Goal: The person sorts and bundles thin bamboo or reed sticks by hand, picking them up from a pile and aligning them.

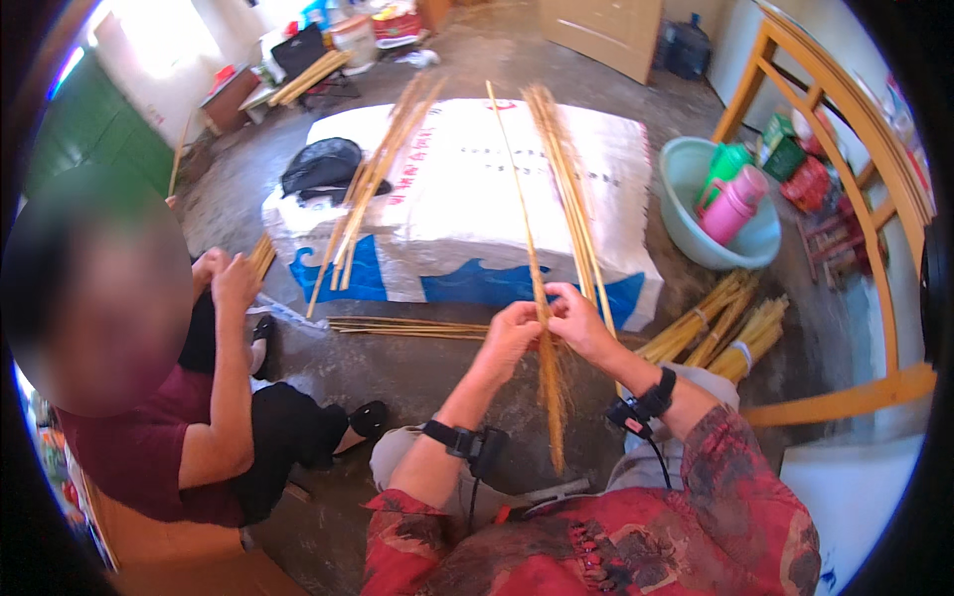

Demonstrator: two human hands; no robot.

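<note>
Between my knees hangs a long, dry grass stalk [553, 412], its bristly head pointing down toward me and its thin bare end reaching out over a low surface covered with a white woven sack [477, 214]. My left hand [511, 336] pinches it from the left, just above the bristly part. Close beside, my right hand [582, 324] grips the same place, fingers bent and thumbs nearly meeting. A bunch of similar stalks [564, 189] lies on the sack just beyond my right hand. Another bunch [370, 194] rests on its left side, next to a black cap-like item [323, 167].
On the left sits another person [214, 437], hands raised around some stalks. More stalks [407, 327] lie on the floor before the sack. Tied bundles [730, 323] stand by my right knee, near a basin [676, 214] with a pink flask [733, 206] and a wooden frame [874, 228].
</note>
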